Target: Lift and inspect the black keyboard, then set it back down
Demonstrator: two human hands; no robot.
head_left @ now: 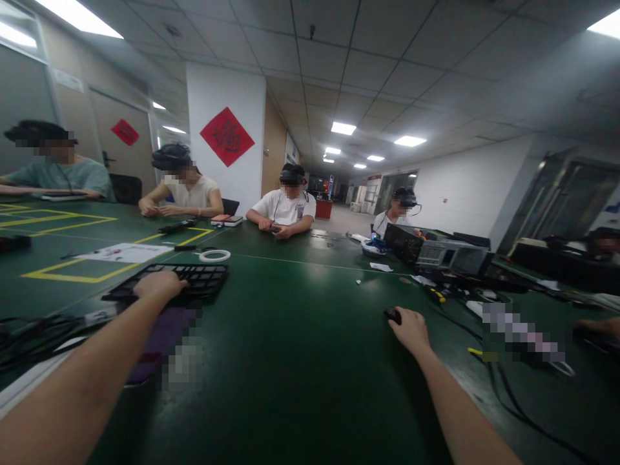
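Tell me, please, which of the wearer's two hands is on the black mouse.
The right hand: it rests over the black mouse, whereas the left hand is at the black gridded tray.

I get a dimmish picture, lit by white ceiling panels (343, 128) that leave pale glare on the green tabletop (290, 374). My wide view stretches and softens toward the edges; pixelated patches (520, 332) hide detail.

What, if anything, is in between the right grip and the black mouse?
Nothing visible: the right grip is touching the black mouse. The computer case stands farther off, beyond and to the right, not between them.
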